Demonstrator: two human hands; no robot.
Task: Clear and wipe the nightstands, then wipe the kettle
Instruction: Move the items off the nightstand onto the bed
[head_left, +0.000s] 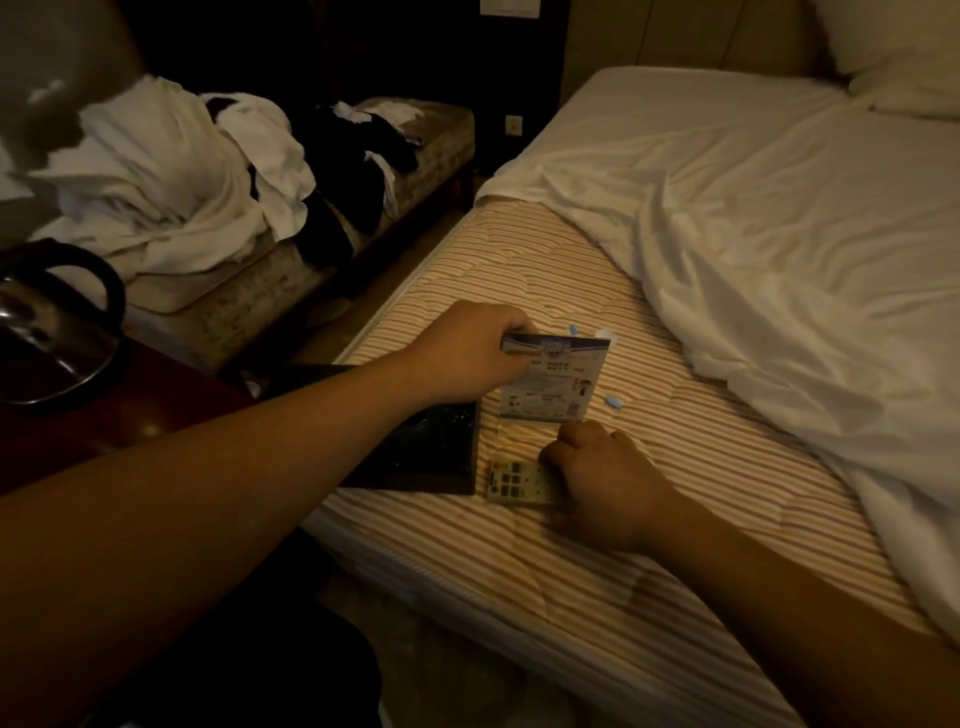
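Striped mattress (597, 545): left hand (467, 358) is pinching the card (550, 379) at its left edge; right hand (602, 483), fingers curled, is gripping the remote (514, 480) just below.

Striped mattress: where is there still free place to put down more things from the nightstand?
The striped mattress is bare in front of the remote control, toward its near edge, and beyond the printed card, up to the white sheet. It is crowded around the left hand and right hand: black tray, card, remote, small blue items.
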